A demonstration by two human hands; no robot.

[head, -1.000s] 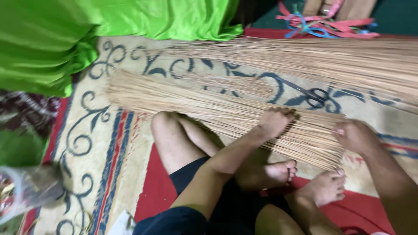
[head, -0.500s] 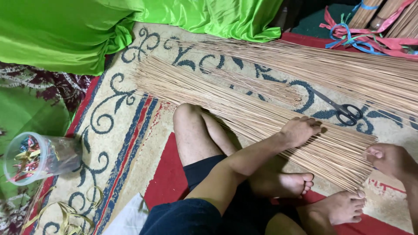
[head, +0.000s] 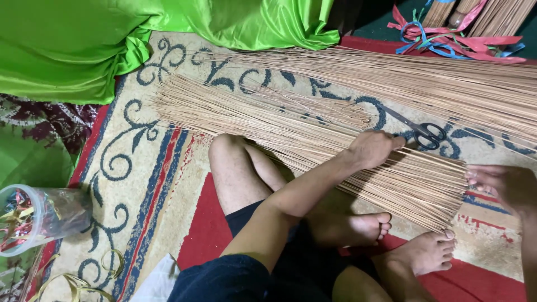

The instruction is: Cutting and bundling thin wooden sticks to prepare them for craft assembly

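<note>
View's pulled back since earlier, scissors (head: pixel 428 133) now showing; left hand (head: pixel 372 148) presses flat on stick bundle (head: pixel 313 140) pinning it; right hand (head: pixel 500 184), open-palmed, squares the ends.

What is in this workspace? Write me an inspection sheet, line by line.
Surface: cream patterned carpet with blue scrolls and red bands, on the floor.
Job's things: flat bundle of thin tan sticks lying across the carpet and the person's legs; a larger loose spread of sticks behind it.
Clutter: black-handled scissors on the carpet; clear plastic jar of coloured ribbons; gold ribbon scraps; red and blue ribbons.
Hands: left hand pressed on the bundle; right hand, fingers at the stick ends.
Cables: nothing seen.
Surroundings: shiny green cloth.
</note>
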